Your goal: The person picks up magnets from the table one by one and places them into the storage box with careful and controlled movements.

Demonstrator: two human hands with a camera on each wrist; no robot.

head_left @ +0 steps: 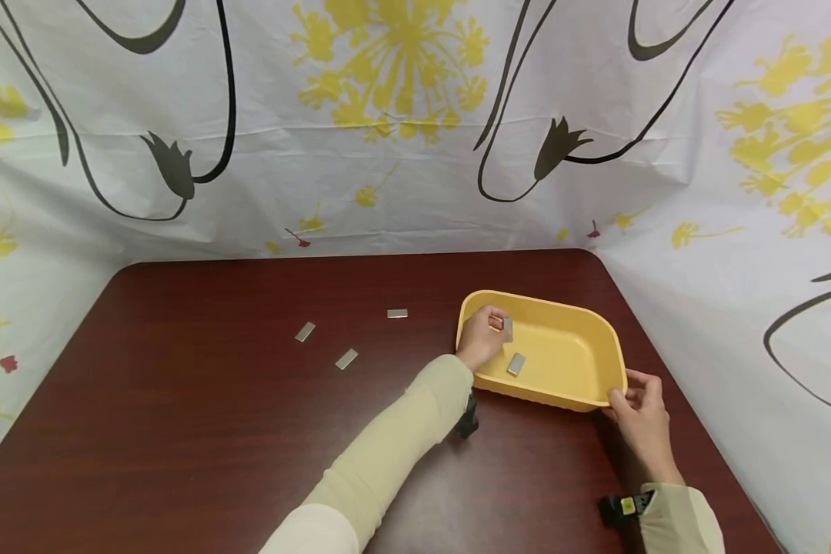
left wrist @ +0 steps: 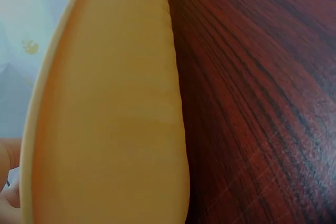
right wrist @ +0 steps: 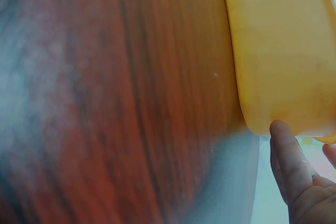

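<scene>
The small, silvery, metallic-looking rectangular piece [head_left: 508, 329] is right of centre, pinched by my left hand [head_left: 481, 338] inside the yellow, round-cornered plastic tray [head_left: 568, 354]. Step, as I judge it: depositing; the next move calls for loosening that pinch. A matching piece [head_left: 515, 364] lies inside. My right hand [head_left: 642, 422] grips the tray's lower-right corner. Three flat pieces [head_left: 347, 358] lie near frame centre on the glossy red-brown wood-grained table [head_left: 180, 423].
</scene>
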